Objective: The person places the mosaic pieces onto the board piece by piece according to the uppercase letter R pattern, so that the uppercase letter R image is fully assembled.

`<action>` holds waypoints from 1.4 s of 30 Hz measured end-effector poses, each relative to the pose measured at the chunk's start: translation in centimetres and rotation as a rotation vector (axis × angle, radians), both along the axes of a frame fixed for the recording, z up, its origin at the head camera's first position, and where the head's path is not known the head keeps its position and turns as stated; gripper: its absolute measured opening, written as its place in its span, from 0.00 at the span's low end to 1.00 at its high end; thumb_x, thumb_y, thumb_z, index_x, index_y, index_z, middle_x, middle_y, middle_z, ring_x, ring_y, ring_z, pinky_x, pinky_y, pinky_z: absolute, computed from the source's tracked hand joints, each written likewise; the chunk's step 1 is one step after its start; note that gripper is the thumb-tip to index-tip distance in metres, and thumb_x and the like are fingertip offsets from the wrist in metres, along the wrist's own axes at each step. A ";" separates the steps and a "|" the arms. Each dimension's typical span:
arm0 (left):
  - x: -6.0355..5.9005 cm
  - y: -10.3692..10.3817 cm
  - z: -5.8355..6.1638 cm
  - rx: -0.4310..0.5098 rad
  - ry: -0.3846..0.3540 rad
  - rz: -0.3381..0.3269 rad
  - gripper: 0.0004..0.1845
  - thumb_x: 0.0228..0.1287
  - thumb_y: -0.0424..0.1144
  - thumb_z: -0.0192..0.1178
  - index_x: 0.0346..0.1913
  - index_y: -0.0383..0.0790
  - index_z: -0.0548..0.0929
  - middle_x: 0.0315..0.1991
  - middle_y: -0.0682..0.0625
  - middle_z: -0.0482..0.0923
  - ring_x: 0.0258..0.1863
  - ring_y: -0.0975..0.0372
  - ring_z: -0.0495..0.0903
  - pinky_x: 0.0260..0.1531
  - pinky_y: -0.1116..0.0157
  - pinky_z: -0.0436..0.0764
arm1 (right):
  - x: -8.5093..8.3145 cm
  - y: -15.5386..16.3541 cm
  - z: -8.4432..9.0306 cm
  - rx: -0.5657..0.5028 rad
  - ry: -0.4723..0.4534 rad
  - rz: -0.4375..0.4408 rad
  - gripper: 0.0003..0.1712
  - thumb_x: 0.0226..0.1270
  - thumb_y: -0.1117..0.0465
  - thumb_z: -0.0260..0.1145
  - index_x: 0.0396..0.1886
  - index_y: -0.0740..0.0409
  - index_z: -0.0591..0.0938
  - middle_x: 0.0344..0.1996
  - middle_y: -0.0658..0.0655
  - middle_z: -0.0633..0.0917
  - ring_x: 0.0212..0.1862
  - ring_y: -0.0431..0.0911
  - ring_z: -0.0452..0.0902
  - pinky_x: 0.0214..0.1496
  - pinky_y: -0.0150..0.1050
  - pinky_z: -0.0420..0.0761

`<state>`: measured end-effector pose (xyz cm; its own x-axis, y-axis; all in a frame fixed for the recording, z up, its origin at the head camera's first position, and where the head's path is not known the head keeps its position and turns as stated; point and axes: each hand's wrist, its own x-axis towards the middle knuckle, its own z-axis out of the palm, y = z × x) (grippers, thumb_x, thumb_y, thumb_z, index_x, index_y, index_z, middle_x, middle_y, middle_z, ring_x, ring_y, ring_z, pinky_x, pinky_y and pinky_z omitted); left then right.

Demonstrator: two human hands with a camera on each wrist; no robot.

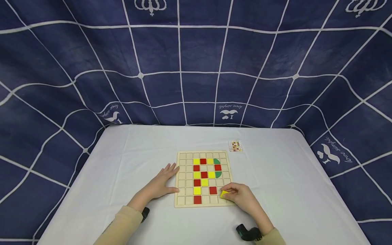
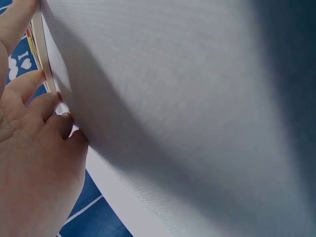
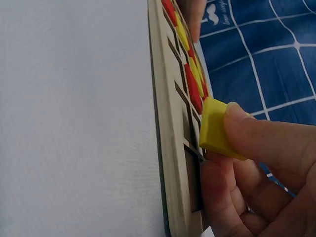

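Observation:
A square wooden grid board (image 1: 185, 200) lies on the table, its cells partly filled with red and yellow square tiles and two green rounded ones. My right hand (image 1: 243, 197) pinches a yellow square tile (image 3: 215, 128) between thumb and fingers, over the board's lower right cells. In the head view, a red tile (image 1: 213, 190) sits just left of that yellow tile. My left hand (image 1: 159, 183) is spread at the board's left edge, thumb and fingertips touching the rim. The left wrist view shows the fingers (image 2: 49, 103) against the board's side.
A small printed pattern card (image 1: 235, 146) lies beyond the board's upper right corner. White cloth covers the table (image 1: 137, 143). A dark blue curtain with white lines (image 1: 199, 88) hangs behind and on both sides.

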<state>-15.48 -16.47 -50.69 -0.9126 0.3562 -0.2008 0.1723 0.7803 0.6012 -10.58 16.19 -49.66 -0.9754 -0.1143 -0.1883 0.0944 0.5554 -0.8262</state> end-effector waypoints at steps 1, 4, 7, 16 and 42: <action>0.0 0.0 0.0 -0.003 -0.003 -0.001 0.50 0.50 0.49 0.75 0.75 0.42 0.62 0.79 0.45 0.51 0.80 0.48 0.43 0.77 0.47 0.49 | 0.0 -0.1 0.0 0.015 0.005 0.016 0.09 0.54 0.66 0.75 0.37 0.53 0.89 0.30 0.49 0.87 0.30 0.41 0.77 0.29 0.29 0.78; -0.1 0.2 0.0 -0.001 -0.001 -0.001 0.50 0.50 0.48 0.75 0.75 0.42 0.62 0.79 0.45 0.51 0.80 0.48 0.43 0.77 0.47 0.49 | 0.1 -0.3 0.0 0.054 0.023 0.046 0.09 0.55 0.66 0.74 0.36 0.51 0.89 0.32 0.48 0.85 0.31 0.41 0.75 0.30 0.28 0.77; -0.2 0.2 0.1 -0.006 -0.001 0.003 0.50 0.51 0.47 0.75 0.76 0.43 0.62 0.79 0.46 0.51 0.80 0.49 0.42 0.77 0.47 0.49 | 0.1 -0.4 0.2 0.075 0.031 0.057 0.08 0.55 0.67 0.75 0.34 0.50 0.90 0.32 0.47 0.84 0.31 0.41 0.73 0.30 0.28 0.76; -0.1 0.1 0.0 -0.005 0.001 0.008 0.50 0.51 0.47 0.75 0.75 0.42 0.62 0.79 0.45 0.51 0.80 0.49 0.42 0.77 0.47 0.49 | 0.3 -0.9 0.0 0.090 0.011 0.046 0.07 0.53 0.65 0.76 0.29 0.50 0.88 0.23 0.47 0.80 0.28 0.41 0.72 0.27 0.29 0.73; -0.8 -0.3 -0.5 0.028 -0.059 0.005 0.49 0.54 0.53 0.72 0.76 0.43 0.62 0.79 0.44 0.50 0.79 0.46 0.42 0.76 0.42 0.50 | -0.1 -0.8 -0.6 0.129 0.051 0.011 0.06 0.58 0.62 0.74 0.36 0.52 0.87 0.29 0.46 0.80 0.31 0.39 0.72 0.32 0.27 0.76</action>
